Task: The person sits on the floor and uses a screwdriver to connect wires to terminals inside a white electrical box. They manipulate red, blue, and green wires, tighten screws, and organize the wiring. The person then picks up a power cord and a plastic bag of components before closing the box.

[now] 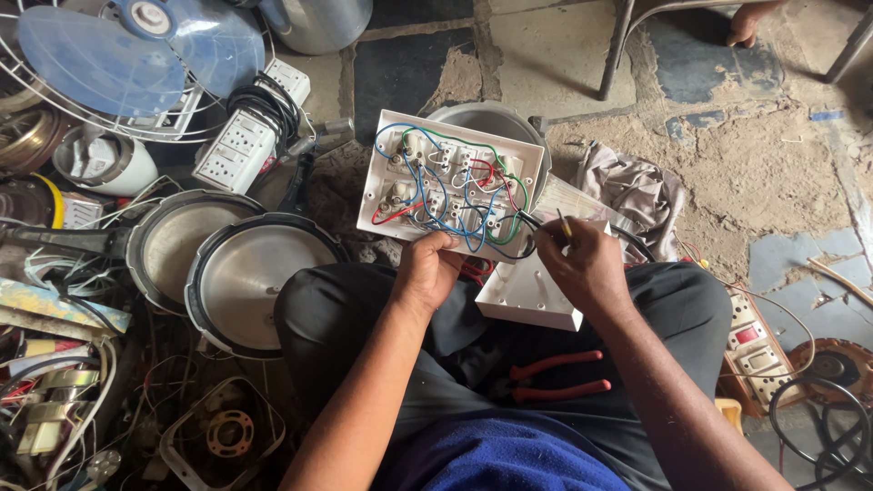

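Observation:
My left hand [426,271] grips the near edge of a white switchboard panel [386,173], turned back side up, with red, blue, green and black wires [455,195] running between its switches. My right hand [582,264] is closed around a thin tool with a yellow-and-black tip [565,225], right beside the panel's right edge and a black cable [523,221]. A white box cover [527,295] rests on my lap under both hands. Red-handled pliers [555,377] lie between my knees.
Two pressure cooker lids [241,282] sit at the left. A blue-bladed fan [136,55], a white extension board [238,145] and tangled wires and parts [64,382] crowd the far left. A rag [632,186], another switch plate [755,350] and black cable [818,427] lie right. Chair legs [618,45] stand behind.

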